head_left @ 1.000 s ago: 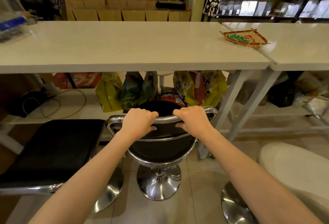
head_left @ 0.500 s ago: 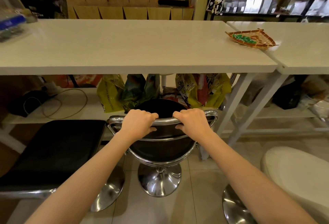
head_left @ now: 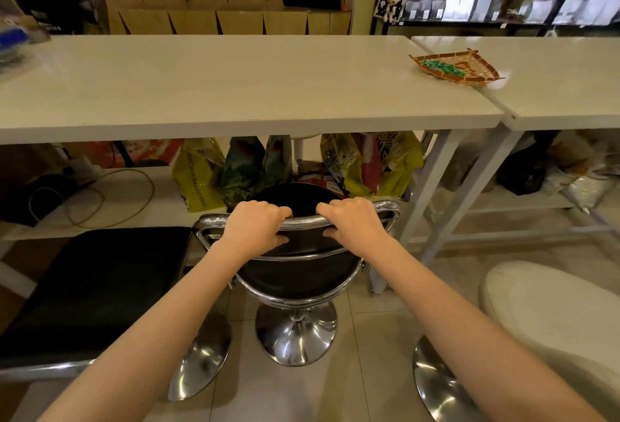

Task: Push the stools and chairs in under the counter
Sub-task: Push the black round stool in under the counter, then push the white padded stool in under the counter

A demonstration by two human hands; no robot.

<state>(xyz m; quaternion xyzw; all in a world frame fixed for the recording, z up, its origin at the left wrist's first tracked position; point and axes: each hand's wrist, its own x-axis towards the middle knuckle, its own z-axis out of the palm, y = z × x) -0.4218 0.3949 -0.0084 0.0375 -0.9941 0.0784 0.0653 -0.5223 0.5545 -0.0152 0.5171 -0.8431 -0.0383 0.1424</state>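
A black bar chair [head_left: 298, 274] with a chrome frame and a round chrome base stands in front of the white counter [head_left: 235, 86], its seat partly beneath the counter's front edge. My left hand [head_left: 256, 225] and my right hand [head_left: 352, 222] both grip the chrome top rail of its backrest, side by side. To the left stands a black square stool [head_left: 90, 287] on a chrome base, out from the counter. At the right, a white stool [head_left: 553, 317] with a chrome base also stands out from the counter.
Coffee bags [head_left: 201, 176] and cables [head_left: 110, 197] lie on the low shelf under the counter. White counter legs [head_left: 426, 193] stand just right of the chair. A woven tray [head_left: 454, 67] sits on the countertop. A second white table [head_left: 553, 86] adjoins at the right.
The chair has slid a little forward toward the counter with both hands on its rail. The view has moved closer.
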